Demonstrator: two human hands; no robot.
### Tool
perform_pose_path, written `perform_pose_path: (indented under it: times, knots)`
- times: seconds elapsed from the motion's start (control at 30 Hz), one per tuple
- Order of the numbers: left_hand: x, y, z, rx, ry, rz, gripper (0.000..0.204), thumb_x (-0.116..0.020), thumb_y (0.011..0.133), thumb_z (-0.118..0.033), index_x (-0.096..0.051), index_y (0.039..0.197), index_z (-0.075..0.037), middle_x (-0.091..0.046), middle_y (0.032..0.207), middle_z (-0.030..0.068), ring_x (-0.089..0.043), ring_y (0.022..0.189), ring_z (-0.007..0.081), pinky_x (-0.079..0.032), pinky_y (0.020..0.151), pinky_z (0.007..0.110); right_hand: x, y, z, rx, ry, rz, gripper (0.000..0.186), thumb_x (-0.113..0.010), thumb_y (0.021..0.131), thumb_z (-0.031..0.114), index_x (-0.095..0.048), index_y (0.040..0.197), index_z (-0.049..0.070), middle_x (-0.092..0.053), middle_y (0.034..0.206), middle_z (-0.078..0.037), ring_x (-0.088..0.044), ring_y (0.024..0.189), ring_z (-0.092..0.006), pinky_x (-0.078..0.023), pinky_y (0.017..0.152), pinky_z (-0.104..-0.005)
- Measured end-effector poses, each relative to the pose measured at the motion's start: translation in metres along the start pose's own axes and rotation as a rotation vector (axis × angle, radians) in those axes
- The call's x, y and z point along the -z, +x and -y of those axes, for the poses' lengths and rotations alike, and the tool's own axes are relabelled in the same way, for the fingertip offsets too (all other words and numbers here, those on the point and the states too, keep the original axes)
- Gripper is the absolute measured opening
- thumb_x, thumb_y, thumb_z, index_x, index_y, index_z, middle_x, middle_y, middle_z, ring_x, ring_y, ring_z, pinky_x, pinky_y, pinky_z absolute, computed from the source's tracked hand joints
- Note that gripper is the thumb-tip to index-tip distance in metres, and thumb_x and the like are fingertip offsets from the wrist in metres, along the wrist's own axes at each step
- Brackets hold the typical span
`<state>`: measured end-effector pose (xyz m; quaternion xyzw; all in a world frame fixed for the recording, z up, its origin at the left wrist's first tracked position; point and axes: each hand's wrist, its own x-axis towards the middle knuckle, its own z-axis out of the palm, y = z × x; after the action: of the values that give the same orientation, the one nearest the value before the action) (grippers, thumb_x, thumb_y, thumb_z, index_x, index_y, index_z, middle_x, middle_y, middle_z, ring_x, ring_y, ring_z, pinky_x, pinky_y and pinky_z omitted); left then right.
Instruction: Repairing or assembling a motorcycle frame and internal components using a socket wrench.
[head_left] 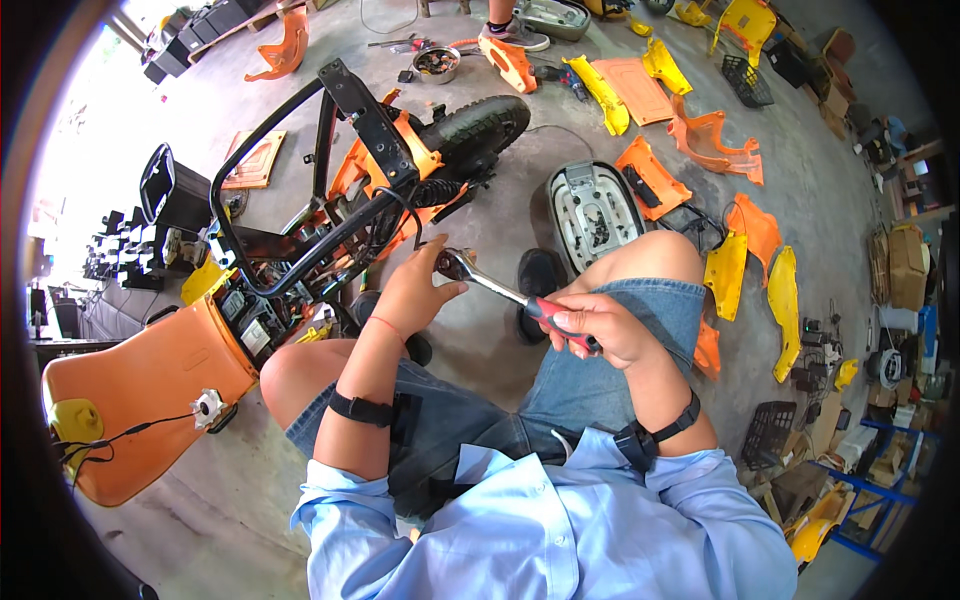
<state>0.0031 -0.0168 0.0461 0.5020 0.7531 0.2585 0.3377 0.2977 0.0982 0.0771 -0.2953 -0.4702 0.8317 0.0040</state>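
A ratchet wrench (500, 288) with a bright metal shaft and a red and black handle is held across my lap. My right hand (615, 328) is closed round its handle. At the other end, my left hand (415, 288) has its thumb and fingers at the ratchet head; what sits on the drive is too small to make out. Just beyond my left hand stands a stripped scooter frame (370, 130) of black tubing. It has orange panels, exposed wiring and a rear wheel (485, 130) pointing away from me.
An upturned scooter seat (597, 215) lies ahead of my knees. Orange panels (650, 178) and yellow panels (783, 315) are scattered to the right. A metal bowl (437, 65) of small parts is farther off, near another person's shoe (515, 36). A large orange panel (150, 390) lies left.
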Motion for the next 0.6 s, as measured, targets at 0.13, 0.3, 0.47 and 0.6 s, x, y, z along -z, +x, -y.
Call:
perform_pose_path:
  times: [0.13,0.3,0.47,0.6]
  knots:
    - [0.005,-0.0032,0.003,-0.003,-0.045,-0.037,0.077,-0.085,0.08,-0.02,-0.049,0.147,-0.008,-0.069,0.125,0.0154,-0.064,0.118,0.0334,-0.05,0.101,0.042,0.0012,-0.0006,0.0007,-0.031,-0.008,-0.012,0.031,-0.062,0.1,0.026,-0.067,0.116,0.0,-0.069,0.081,-0.007,-0.056,0.057,-0.0063,-0.038,0.049,-0.021]
    - [0.0061,-0.0022,0.0014,-0.02,-0.059,-0.078,0.064,-0.086,0.079,-0.024,-0.061,0.136,-0.01,-0.073,0.113,0.0121,-0.068,0.105,0.0286,-0.054,0.092,0.04,0.0009,-0.0006,0.0028,0.001,0.018,0.005,0.036,-0.063,0.1,0.029,-0.065,0.117,-0.003,-0.068,0.081,-0.008,-0.056,0.057,-0.0059,-0.041,0.052,-0.0186]
    - [0.0062,-0.0013,-0.004,-0.032,-0.027,-0.118,0.057,-0.087,0.078,-0.028,-0.067,0.128,-0.009,-0.074,0.109,0.0118,-0.07,0.096,0.0259,-0.056,0.087,0.038,0.0018,-0.0012,0.0036,-0.007,0.035,0.004,0.031,-0.062,0.1,0.026,-0.067,0.116,-0.001,-0.069,0.081,-0.008,-0.056,0.057,-0.0064,-0.04,0.051,-0.0205]
    - [0.0043,0.0001,-0.0026,-0.038,-0.059,-0.111,0.056,-0.088,0.077,-0.028,-0.069,0.126,-0.007,-0.075,0.108,0.0121,-0.07,0.091,0.0242,-0.056,0.084,0.036,0.0024,-0.0014,0.0029,-0.007,0.026,0.004,0.031,-0.062,0.1,0.026,-0.067,0.116,-0.001,-0.069,0.081,-0.008,-0.056,0.057,-0.0065,-0.04,0.051,-0.0204]
